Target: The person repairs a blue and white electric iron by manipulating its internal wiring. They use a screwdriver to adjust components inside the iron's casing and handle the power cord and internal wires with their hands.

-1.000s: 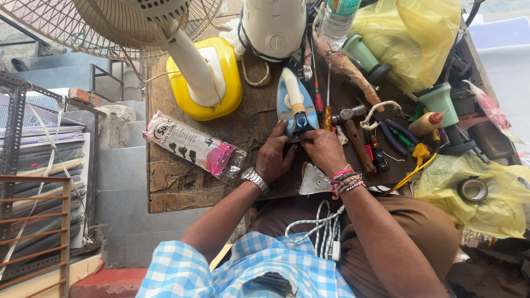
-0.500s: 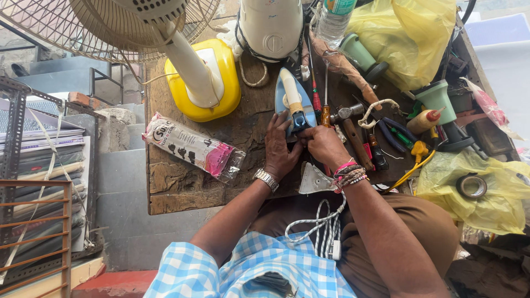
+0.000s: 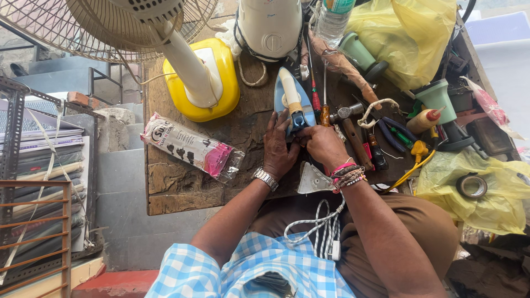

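A blue and cream clothes iron (image 3: 291,99) lies on a worn wooden workbench (image 3: 176,185). My left hand (image 3: 277,148), with a metal watch on the wrist, rests against the iron's rear left side. My right hand (image 3: 324,144), with beaded bracelets, grips the iron's rear end from the right. What the fingers hold at the back of the iron is hidden. A grey metal plate (image 3: 313,180) lies under my right wrist. A black-and-white braided cord (image 3: 320,227) hangs into my lap.
A yellow-based pedestal fan (image 3: 201,77) and a white appliance (image 3: 270,27) stand at the bench's far side. A printed plastic packet (image 3: 190,148) lies left. Screwdrivers, a hammer (image 3: 348,118), pliers, a glue bottle (image 3: 426,118) and yellow plastic bags (image 3: 480,187) crowd the right.
The view has shifted slightly. My hands stay at the rear of the iron with only small finger movements.
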